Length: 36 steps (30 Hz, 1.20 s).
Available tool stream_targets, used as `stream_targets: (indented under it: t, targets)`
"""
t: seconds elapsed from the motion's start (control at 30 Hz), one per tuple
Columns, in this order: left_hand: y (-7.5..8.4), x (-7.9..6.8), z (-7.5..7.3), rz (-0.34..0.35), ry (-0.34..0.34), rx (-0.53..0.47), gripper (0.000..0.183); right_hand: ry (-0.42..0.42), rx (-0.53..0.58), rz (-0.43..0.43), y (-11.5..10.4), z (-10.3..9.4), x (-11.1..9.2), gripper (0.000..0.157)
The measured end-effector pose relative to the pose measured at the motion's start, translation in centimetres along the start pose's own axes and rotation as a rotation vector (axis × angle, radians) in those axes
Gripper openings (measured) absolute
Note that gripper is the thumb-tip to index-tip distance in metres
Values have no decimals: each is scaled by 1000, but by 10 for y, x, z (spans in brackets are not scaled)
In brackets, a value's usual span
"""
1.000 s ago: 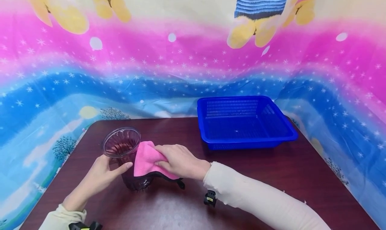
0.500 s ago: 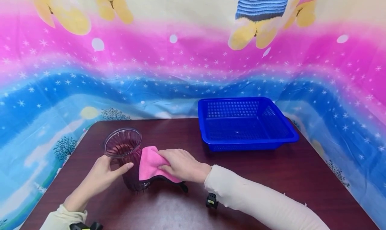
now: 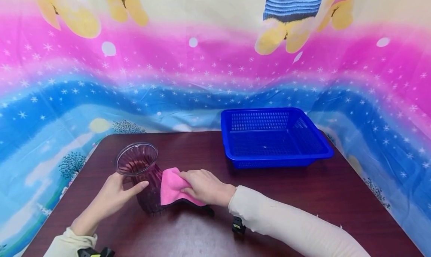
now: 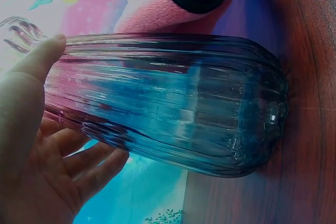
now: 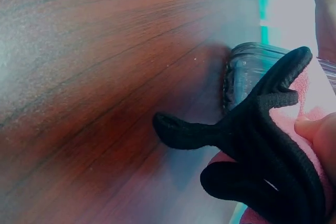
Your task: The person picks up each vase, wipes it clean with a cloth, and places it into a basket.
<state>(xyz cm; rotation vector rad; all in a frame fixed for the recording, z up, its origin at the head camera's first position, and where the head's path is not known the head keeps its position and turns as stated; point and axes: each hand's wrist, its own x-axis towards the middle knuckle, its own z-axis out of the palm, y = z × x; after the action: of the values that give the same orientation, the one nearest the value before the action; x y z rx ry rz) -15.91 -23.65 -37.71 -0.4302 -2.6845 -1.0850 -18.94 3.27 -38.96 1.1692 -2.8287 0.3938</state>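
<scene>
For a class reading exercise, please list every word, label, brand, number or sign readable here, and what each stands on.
Readable text: none.
Yellow patches on the black wrist devices: too small to tell whether they bear writing.
Vase, pink cloth, blue basket: none visible.
Backdrop: printed pictures, no legible words.

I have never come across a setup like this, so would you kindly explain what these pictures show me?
No machine is at work here; a person is working bare-handed. The wide picture is taken from the head, looking forward and down; the two close ones come from the wrists, so the wood-grain table looks tipped sideways. The left hand holds a ribbed, see-through purple vase. The right hand grips a pink cloth with black trim. A blue plastic basket stands toward the table's far right.
</scene>
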Motion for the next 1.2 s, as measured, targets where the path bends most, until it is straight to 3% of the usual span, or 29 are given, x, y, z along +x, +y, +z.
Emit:
stream_targets:
  t: [0.53,0.7,0.97,1.2]
  targets:
    - [1,1,-1,-31,-17,-21,51,-56,-76,36,4,11,0,35]
    - [1,1,-1,-34,-23,-23,52,-60,-88,30,5,13,-1,23]
    - [0,1,-1,-20,-6,41,48,-86,-92,45,6,16,0,20]
    - [2,1,-1,-17,-3,34,48,-91,-90,68,6,20,-4,30]
